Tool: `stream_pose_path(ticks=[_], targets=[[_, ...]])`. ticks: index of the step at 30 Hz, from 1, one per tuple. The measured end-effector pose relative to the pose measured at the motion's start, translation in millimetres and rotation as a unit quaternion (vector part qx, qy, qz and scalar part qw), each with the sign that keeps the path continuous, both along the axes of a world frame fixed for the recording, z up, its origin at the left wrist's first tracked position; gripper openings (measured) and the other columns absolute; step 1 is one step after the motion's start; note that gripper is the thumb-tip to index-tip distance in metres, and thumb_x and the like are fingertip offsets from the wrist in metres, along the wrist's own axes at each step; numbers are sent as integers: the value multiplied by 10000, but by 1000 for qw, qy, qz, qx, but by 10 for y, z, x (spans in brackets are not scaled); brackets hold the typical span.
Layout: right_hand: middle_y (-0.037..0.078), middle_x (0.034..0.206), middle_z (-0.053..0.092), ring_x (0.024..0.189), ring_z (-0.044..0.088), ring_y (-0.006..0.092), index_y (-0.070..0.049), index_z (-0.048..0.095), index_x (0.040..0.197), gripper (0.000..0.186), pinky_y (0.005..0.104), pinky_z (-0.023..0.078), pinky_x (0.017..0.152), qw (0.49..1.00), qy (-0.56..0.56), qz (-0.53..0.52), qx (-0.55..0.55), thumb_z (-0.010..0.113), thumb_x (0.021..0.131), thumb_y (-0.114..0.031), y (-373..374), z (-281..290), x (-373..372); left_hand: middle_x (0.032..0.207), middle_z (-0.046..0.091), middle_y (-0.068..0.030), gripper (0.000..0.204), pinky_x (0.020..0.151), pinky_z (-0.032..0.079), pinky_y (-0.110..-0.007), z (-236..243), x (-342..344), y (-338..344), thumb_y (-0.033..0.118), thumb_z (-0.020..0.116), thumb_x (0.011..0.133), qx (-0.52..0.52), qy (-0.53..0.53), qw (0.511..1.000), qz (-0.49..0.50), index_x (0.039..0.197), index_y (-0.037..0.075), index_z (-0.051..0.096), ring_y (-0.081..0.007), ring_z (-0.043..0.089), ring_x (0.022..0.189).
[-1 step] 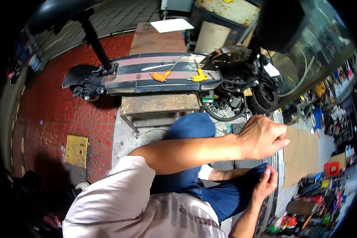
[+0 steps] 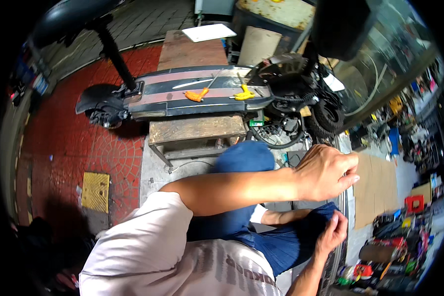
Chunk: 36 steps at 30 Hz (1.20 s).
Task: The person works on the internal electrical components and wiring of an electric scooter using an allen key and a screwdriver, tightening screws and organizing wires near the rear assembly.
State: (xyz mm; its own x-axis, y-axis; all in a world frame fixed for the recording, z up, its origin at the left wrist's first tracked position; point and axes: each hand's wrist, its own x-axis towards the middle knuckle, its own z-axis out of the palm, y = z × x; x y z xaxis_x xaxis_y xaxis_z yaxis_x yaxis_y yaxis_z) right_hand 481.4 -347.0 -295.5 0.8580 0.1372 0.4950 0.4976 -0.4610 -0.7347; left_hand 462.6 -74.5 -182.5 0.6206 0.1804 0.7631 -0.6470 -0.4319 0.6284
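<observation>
My left arm reaches across to the right, and my left hand (image 2: 326,171) is closed in a fist with the thumb along the curled fingers. Whatever it may hold is hidden. Below it, beside the blue trousers (image 2: 286,246) on my raised leg, my right hand (image 2: 331,234) is closed too, its fingertips pressed together; I cannot make out anything in them. Beyond my knees an electric scooter (image 2: 158,106) lies across a wooden bench (image 2: 197,129). On its striped deck rest an orange-handled hex key (image 2: 196,94), a yellow-handled tool (image 2: 243,93) and a thin pale strip (image 2: 190,85).
A white flat panel (image 2: 209,32) lies on a brown board (image 2: 195,52) behind the scooter. To the right are flattened cardboard (image 2: 376,190), a red box (image 2: 414,203) and heaps of tools and parts. A yellow ramp plate (image 2: 95,192) sits on the red paving at left.
The view has shifted slightly, so the scooter and bench appear a little further left. Both hands keep nearly the same pose, the right one slightly lower in the picture.
</observation>
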Motion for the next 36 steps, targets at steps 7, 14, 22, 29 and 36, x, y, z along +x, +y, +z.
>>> stream_pose_path(ticks=[7,14,22,29,36], targets=[[158,856,659,721,567,348,19,704,1054,183,448,435,698,954,-134,-22,-267,663,979,-142,-1011,-296,-1642,866,611,-95,130,643,517,-414,-531,-742,-290,73,749,837,89,-32,994,-53,926,61,655,-311,642,758],[111,812,602,794,554,331,-41,708,1010,153,459,404,779,941,-65,-85,-322,696,953,-182,-1011,-765,-2533,1072,629,-117,200,888,518,-429,-1433,-1303,-263,7,719,763,172,111,975,-89,956,46,682,-328,616,1021],[91,718,675,608,586,298,-66,641,795,201,406,432,622,963,32,-168,-211,767,928,-149,-993,-1120,-2320,1200,599,-113,269,952,511,-457,-2032,-1217,-132,-16,728,765,253,149,923,-247,1015,54,655,-362,583,1153],[-21,672,567,685,488,75,-13,613,767,278,280,435,618,912,363,-190,15,792,933,-147,-731,-712,-2827,1106,618,-78,207,897,514,-444,-2102,-1148,12,17,747,821,240,168,921,-258,976,77,623,-326,595,1062],[-41,645,482,633,371,59,-26,551,733,411,271,317,547,909,346,-228,47,798,972,-252,-436,-521,-2983,979,683,-152,120,871,513,-479,-1693,-1471,493,152,584,990,258,446,793,-327,1019,54,647,-369,649,986]])
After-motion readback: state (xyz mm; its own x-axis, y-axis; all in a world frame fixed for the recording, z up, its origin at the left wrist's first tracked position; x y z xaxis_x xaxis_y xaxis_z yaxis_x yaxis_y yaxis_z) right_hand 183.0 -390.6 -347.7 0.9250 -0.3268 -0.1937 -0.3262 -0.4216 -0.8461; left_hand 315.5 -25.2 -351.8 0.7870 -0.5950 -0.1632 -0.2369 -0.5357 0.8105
